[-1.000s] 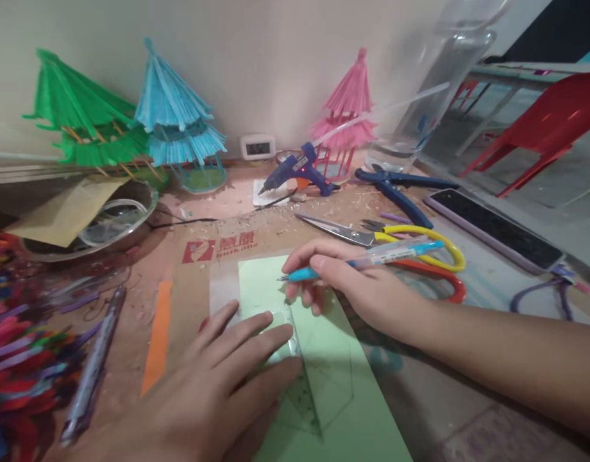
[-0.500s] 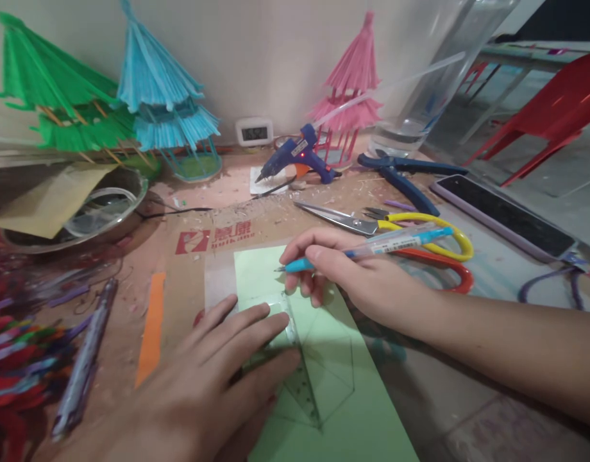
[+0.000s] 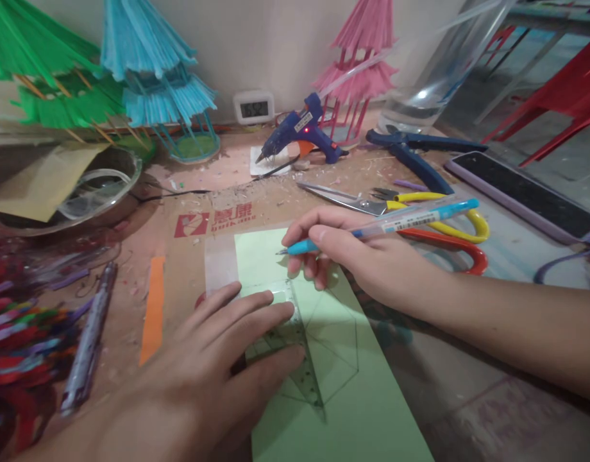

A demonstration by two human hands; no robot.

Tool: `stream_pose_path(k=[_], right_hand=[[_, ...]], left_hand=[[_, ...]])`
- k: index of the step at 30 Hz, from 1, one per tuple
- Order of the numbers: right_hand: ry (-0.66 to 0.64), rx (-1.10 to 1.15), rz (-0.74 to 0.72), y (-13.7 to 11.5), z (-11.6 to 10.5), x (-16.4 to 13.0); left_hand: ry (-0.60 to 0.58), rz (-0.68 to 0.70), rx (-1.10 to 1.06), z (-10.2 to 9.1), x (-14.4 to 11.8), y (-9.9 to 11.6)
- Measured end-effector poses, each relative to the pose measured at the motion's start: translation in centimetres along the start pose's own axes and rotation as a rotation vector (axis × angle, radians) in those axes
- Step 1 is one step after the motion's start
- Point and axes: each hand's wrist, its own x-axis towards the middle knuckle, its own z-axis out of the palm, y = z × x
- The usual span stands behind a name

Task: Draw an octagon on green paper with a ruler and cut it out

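A sheet of light green paper (image 3: 343, 430) lies on the work surface, with pencil-thin lines forming a many-sided figure and lines across it. My left hand (image 3: 232, 346) is spread flat over a clear plastic ruler (image 3: 297, 330), pressing it on the paper; its shape resembles a set square, partly hidden by the fingers. Between the thumb and fingers of my right hand (image 3: 333, 244) is a blue pen (image 3: 396, 222). Its tip points left, just beyond the ruler's top end, close to the paper; whether it touches I cannot tell.
Scissors (image 3: 434, 199) and blue pliers (image 3: 410, 151) lie beyond my right hand, near a phone (image 3: 521, 192). A glue gun (image 3: 299, 131) with a lit red light stands behind. Left are an orange strip (image 3: 152, 308), a metal bowl (image 3: 126, 183) and a purple pen-like stick (image 3: 89, 340).
The view has tipped down slightly, so background things sit higher in the picture. Both hands, the pen and the ruler keep nearly the same places on the paper.
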Motion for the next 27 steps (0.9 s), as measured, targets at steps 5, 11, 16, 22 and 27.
stream_pose_path(k=[5,11,16,22,27], right_hand=[[0.003,0.008,-0.005,-0.02,-0.01,0.02],[0.002,-0.005,-0.013,0.06,-0.12,-0.06],[0.002,-0.009,-0.012,-0.01,-0.09,-0.03],[0.002,-0.017,-0.006,-0.05,-0.02,-0.03],[0.002,-0.017,-0.014,0.00,-0.06,0.02]], left_hand=[[0.017,-0.010,-0.012,0.13,0.06,0.04],[0.007,-0.004,-0.006,0.16,0.12,0.08],[0.009,-0.008,-0.001,0.12,0.14,0.08],[0.024,-0.018,-0.019,0.16,0.19,0.03],[0.020,-0.002,-0.048,0.14,0.31,-0.05]])
